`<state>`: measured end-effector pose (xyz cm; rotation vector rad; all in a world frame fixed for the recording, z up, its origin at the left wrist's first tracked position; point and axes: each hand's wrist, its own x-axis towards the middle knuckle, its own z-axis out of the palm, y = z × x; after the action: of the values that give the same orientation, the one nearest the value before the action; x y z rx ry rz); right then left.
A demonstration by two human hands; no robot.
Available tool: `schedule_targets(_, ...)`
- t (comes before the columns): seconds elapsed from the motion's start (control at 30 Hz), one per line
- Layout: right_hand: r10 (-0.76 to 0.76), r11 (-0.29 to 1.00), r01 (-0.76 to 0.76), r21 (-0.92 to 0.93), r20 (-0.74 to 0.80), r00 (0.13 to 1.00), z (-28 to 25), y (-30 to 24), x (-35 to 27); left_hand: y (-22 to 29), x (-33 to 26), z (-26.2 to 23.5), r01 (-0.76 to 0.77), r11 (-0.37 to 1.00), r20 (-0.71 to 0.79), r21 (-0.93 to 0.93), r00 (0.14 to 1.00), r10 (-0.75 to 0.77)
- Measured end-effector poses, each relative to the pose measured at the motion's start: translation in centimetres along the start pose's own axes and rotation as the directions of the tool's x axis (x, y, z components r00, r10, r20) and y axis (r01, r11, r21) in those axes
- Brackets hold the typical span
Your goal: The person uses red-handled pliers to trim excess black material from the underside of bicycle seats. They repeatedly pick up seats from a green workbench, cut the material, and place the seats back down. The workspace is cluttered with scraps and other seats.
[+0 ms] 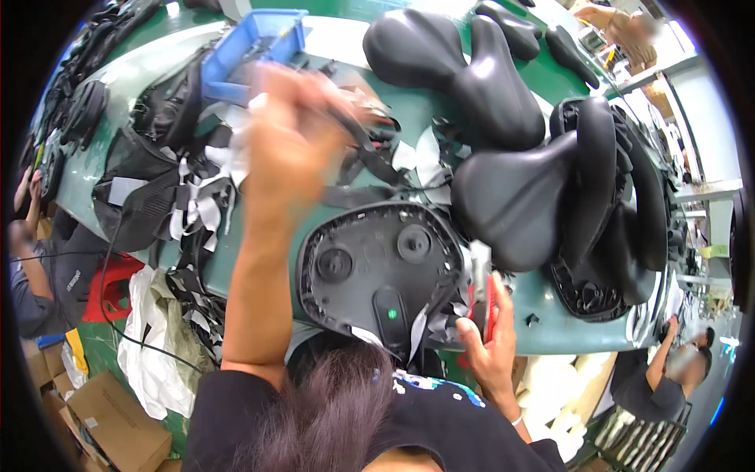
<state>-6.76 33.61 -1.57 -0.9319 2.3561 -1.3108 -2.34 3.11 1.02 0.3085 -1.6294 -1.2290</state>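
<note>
An upturned black saddle (377, 259) lies in front of me on the green table (550, 326), its plastic underside showing, with trimmed cover material along its rim. My left hand (291, 141) is raised above it and blurred, closed on a black strip (370, 149) that runs down and to the right toward the saddle. My right hand (491, 342) sits at the saddle's right edge, gripping a red-handled tool (489, 303) held upright against the rim.
Finished black saddles (472, 71) are piled at the back and right (519, 197). A blue bin (252, 43) stands at the back left, beside black and white scraps (197, 197). Cardboard boxes (118, 425) sit below left. Other people work at the left (39, 267) and lower right (676, 366).
</note>
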Motion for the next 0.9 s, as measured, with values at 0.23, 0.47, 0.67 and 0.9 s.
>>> schedule_targets(0.23,-0.168,0.978,0.177,0.111,-0.089,0.982,0.5,-3.0,11.2,-5.0,0.1,-6.6,0.478,0.823,0.37,0.308,0.736,-0.567)
schedule_targets(0.47,-0.137,0.745,0.409,0.527,-0.48,0.867,-2.5,-7.2,34.8,-6.8,2.7,-0.3,-0.026,0.984,0.628,0.178,0.773,-0.093)
schedule_targets(0.67,0.705,0.296,-0.163,0.941,-0.1,0.702,-4.1,5.7,54.5,-9.2,-1.3,3.0,0.085,0.996,0.717,-0.011,0.696,-0.052)
schedule_targets(0.9,0.505,0.15,-0.072,0.986,-0.014,0.863,-1.2,8.5,58.7,-10.3,-1.1,3.1,0.272,0.959,0.589,-0.072,0.788,-0.179)
